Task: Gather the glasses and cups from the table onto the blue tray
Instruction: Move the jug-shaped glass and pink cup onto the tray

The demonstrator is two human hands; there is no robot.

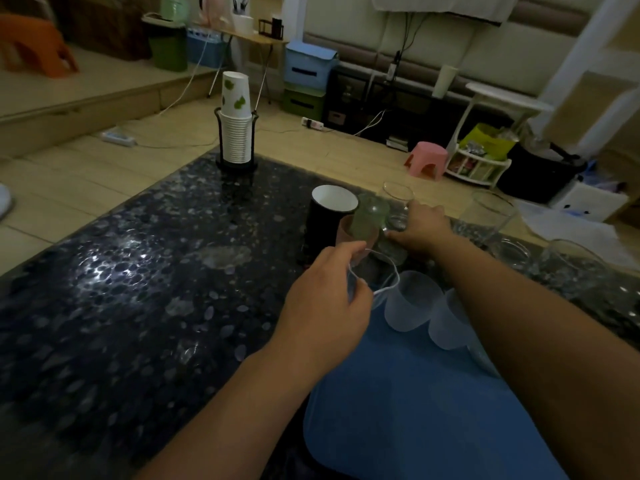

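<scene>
The blue tray (415, 403) lies at the table's near right. Two frosted cups (412, 303) stand at its far edge. My left hand (322, 306) grips the rim of a clear glass (375, 271) at the tray's far left corner. My right hand (420, 226) reaches beyond the tray, its fingers wrapped around the base of a small clear glass (398, 199). Beside that glass stand a black cup (330, 213) with a white inside, a green translucent cup (370, 216) and a pinkish cup (346, 232). Further clear glasses (488, 216) stand on the right.
A tall stack of paper cups in a black holder (236, 133) stands at the dark patterned table's (138, 289) far corner. Beyond the table, on the floor, are a pink stool (427, 161), a white rack (478, 168) and storage boxes.
</scene>
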